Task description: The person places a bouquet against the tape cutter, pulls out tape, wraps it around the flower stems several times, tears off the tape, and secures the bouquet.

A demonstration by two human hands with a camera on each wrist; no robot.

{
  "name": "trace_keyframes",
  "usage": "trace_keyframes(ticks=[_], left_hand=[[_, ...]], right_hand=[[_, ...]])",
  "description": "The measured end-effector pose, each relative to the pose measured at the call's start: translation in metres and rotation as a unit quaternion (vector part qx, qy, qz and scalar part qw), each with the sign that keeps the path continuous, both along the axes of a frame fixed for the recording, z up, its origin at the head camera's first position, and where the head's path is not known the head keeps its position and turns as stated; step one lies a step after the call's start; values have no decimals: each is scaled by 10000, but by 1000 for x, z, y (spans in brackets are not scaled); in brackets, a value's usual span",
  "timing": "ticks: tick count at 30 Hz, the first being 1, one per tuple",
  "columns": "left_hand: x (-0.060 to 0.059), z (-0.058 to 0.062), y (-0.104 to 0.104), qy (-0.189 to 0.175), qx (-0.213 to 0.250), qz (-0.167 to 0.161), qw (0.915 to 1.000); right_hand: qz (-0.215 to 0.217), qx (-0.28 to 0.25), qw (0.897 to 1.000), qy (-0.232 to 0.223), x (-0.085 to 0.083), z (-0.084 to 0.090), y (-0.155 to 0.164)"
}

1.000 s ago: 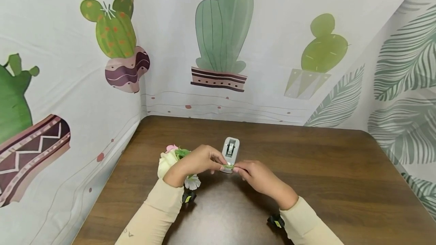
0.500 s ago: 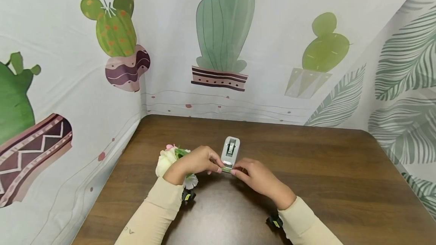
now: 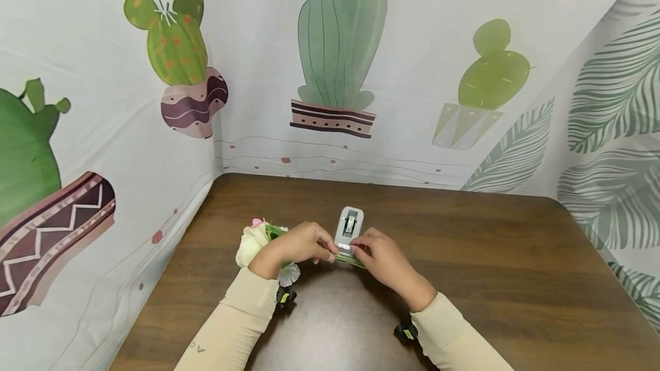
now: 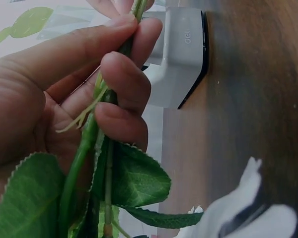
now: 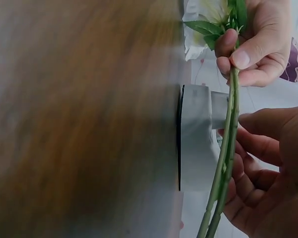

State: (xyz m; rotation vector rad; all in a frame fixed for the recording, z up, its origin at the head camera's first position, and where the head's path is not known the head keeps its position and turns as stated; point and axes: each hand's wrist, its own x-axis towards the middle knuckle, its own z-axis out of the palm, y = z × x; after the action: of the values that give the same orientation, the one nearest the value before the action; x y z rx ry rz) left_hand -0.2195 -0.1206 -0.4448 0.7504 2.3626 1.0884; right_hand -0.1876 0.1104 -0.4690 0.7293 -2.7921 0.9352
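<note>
My left hand [image 3: 303,243] grips a small bunch of artificial flowers by its green stems [image 5: 232,119]. The cream rose [image 3: 251,245], a white flower [image 3: 289,274] and a bit of pink show past the left wrist. Leaves [image 4: 139,174] hang below the curled fingers in the left wrist view. Beyond the stems stands a white tape dispenser [image 3: 350,216] on the table. My right hand [image 3: 387,262] has thumb and forefinger together at its front end, pinching the clear tape [image 5: 218,110]. In the right wrist view the stems cross in front of those fingertips.
The brown wooden table [image 3: 490,256] extends to both sides and toward the back. A white cloth [image 3: 412,73] printed with cacti hangs behind its rear edge. Black wrist cameras [image 3: 406,331] sit under the sleeves.
My right hand has let go of the stem ends and moved up to the front of the tape dispenser. The left hand keeps hold of the stems, almost in place.
</note>
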Motion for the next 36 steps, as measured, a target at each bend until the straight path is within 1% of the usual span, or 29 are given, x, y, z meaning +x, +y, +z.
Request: trace_keyframes(ticks=[7,13,18,23,27,31,36], left_hand=[[-1,-3,0,21,50,0,10000],[-2,-5,1,25,33,5,10000],[-2,-4,1,59,39,24,10000],[-2,-4,1,83,23,58,9999],[-2,-4,2,91,41,106,9999],[-3,-6,3,140,41,130,9998],[-3,-6,3,137,51,179,9997]], right_hand=[[-61,-367,9991,-190,-2,0,-4],[-312,-637,9966,-427,-3,-1,-7],[-615,-968,9903,-783,-7,-3,-13],[-848,-1186,9841,-1016,-10,-4,-17],[-928,-1305,9790,-1262,-12,-4,-18],[-975,-1476,9718,-1560,-13,-3,-18],[-1000,-1615,9677,-1655,-14,-4,-18]])
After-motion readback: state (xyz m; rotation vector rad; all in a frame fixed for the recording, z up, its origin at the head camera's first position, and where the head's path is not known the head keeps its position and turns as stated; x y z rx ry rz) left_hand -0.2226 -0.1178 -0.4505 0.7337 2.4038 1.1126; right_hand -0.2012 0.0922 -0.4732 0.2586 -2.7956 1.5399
